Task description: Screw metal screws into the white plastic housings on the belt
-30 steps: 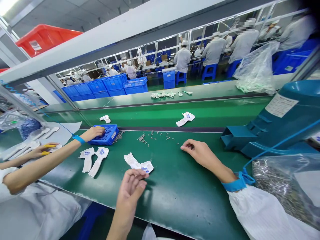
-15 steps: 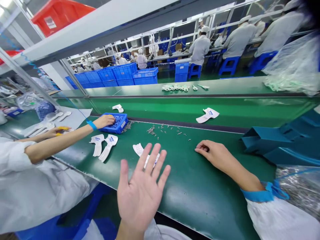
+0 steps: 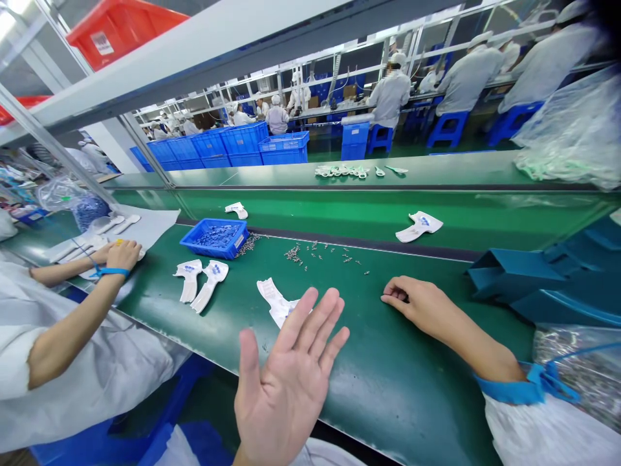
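Note:
My left hand [image 3: 291, 388] is raised with the palm turned up toward me, thumb and fingers spread, and nothing lies in it. Behind its fingertips a white gun-shaped plastic shell [image 3: 272, 301] rests on the green bench, partly covered by the hand. Farther right, my right hand [image 3: 422, 307] rests near the bench top, its thumb and fingers curled together in a pinch. What they hold, if anything, is hidden. Loose small metal screws [image 3: 294, 254] are scattered ahead of both hands.
A blue bin [image 3: 213, 238] of small blue parts stands beside two white shells [image 3: 211, 285]. More shells lie on the green belt [image 3: 310, 210]. A co-worker's hands [image 3: 121, 255] are at the left. Teal bins [image 3: 548, 278] border the right.
My left hand has shifted right and slightly down, uncovering more of the shell. The co-worker's hand has left the blue bin toward the left. The shells on the belt have moved right.

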The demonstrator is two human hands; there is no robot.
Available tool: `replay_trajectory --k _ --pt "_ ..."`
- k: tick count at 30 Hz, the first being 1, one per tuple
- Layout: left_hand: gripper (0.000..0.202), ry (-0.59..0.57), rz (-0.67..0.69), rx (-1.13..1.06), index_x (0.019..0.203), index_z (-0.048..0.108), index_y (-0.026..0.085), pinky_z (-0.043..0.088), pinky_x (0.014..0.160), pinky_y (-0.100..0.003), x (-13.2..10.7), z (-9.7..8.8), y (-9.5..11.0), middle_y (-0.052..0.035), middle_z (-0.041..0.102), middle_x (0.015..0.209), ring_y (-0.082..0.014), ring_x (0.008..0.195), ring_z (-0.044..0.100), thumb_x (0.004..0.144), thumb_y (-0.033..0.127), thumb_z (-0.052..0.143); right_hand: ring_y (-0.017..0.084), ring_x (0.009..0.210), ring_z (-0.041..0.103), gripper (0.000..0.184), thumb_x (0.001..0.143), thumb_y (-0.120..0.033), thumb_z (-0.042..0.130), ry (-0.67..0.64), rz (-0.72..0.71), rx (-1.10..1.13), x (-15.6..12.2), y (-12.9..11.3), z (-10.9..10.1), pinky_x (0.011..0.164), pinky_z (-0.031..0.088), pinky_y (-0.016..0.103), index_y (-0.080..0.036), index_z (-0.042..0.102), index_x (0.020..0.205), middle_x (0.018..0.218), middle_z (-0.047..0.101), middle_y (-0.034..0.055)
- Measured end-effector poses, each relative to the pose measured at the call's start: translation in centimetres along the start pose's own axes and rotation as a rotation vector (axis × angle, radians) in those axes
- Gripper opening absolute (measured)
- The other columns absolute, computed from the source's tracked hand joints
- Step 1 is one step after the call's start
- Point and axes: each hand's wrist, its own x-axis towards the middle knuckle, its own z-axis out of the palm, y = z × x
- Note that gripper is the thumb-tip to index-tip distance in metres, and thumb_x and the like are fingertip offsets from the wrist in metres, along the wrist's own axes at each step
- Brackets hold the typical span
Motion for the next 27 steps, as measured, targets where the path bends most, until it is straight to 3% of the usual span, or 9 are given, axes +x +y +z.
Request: replay_trajectory --k 3,5,7,10,14,17,20,24,27 --pt "0.066 0.005 0.047 0.134 0.136 0.057 0.026 0.035 0.116 -0.04 0.0 0.1 -0.5 -0.0052 0.054 0.146 -0.0263 0.142 0.04 0.095 0.07 0.03 0.02 0.073 0.066 0.009 0.085 -0.029 0.059 -0.009 0.008 0.005 -0.1 -0.1 -0.2 0.063 0.049 0.029 -0.024 0.065 0.082 0.081 0.071 0.003" --pt "0.037 0.039 0.117 0.287 0.117 0.067 0.028 0.045 0.106 -0.034 -0.1 0.0 -0.9 -0.004 0.07 0.117 -0.0226 0.124 0.058 0.095 0.055 0.052 0.02 0.075 0.067 0.008 0.084 -0.027 0.059 -0.027 0.023 -0.001 -0.1 -0.2 -0.3 0.065 0.049 0.029 -0.023 0.066 0.084 0.082 0.072 0.0032" --pt "0.014 0.077 0.165 0.469 0.095 0.068 0.027 0.05 0.086 -0.026 -0.3 -0.3 -1.3 0.0002 0.07 0.086 -0.0157 0.095 0.066 0.094 0.039 0.061 0.02 0.077 0.067 0.009 0.084 -0.025 0.057 -0.04 0.033 -0.013 -0.1 -0.3 -0.4 0.067 0.049 0.03 -0.023 0.066 0.085 0.084 0.072 0.0035" --pt "0.021 0.132 0.14 0.798 0.083 0.062 0.022 0.042 0.061 -0.021 -0.7 -0.5 -1.9 0.0006 0.062 0.076 -0.0096 0.066 0.054 0.099 0.033 0.053 0.02 0.078 0.067 0.011 0.086 -0.024 0.055 -0.042 0.034 -0.021 0.0 -0.3 -0.4 0.068 0.049 0.03 -0.022 0.066 0.086 0.085 0.073 0.0037" --pt "0.037 0.143 0.189 1.109 0.064 0.049 0.018 0.036 0.057 -0.023 -0.7 -0.1 -2.7 0.0002 0.052 0.065 -0.0109 0.062 0.048 0.099 0.03 0.049 0.019 0.077 0.067 0.011 0.087 -0.024 0.055 -0.032 0.026 -0.015 0.0 -0.4 -0.4 0.068 0.048 0.029 -0.022 0.066 0.086 0.085 0.072 0.0034" --pt "0.048 0.09 0.219 1.148 0.053 0.037 0.019 0.04 0.06 -0.025 -0.4 0.1 -3.0 0.001 0.043 0.051 -0.0151 0.065 0.054 0.097 0.031 0.053 0.019 0.075 0.067 0.01 0.086 -0.024 0.056 -0.014 0.021 -0.012 -0.1 -0.4 -0.5 0.066 0.048 0.029 -0.022 0.066 0.085 0.083 0.073 0.003" --pt "0.046 0.125 0.073 1.15 0.055 0.05 0.019 0.044 0.064 -0.026 0.0 -0.6 -2.3 -0.0017 0.054 0.058 -0.0165 0.069 0.058 0.098 0.035 0.051 0.019 0.074 0.068 0.011 0.085 -0.023 0.056 -0.003 0.007 0.001 -0.1 -0.5 -0.6 0.065 0.049 0.028 -0.022 0.067 0.084 0.082 0.073 0.0028" --pt "0.02 0.254 -0.063 0.849 0.088 0.068 0.019 0.05 0.074 -0.027 0.3 -2.1 -0.6 -0.0052 0.069 0.082 -0.0165 0.078 0.065 0.092 0.038 0.063 0.018 0.071 0.069 0.012 0.084 -0.022 0.057 0.015 0.003 0.023 -0.1 -0.5 -0.7 0.064 0.049 0.028 -0.023 0.069 0.082 0.079 0.075 0.0023" --pt "0.027 0.288 -0.069 0.574 0.102 0.068 0.02 0.051 0.084 -0.028 0.4 -2.4 0.0 -0.0056 0.074 0.087 -0.0195 0.093 0.069 0.082 0.036 0.076 0.019 0.07 0.069 0.012 0.082 -0.022 0.058 0.024 0.016 0.021 0.0 -0.4 -0.7 0.063 0.049 0.027 -0.024 0.07 0.08 0.076 0.075 0.0016"
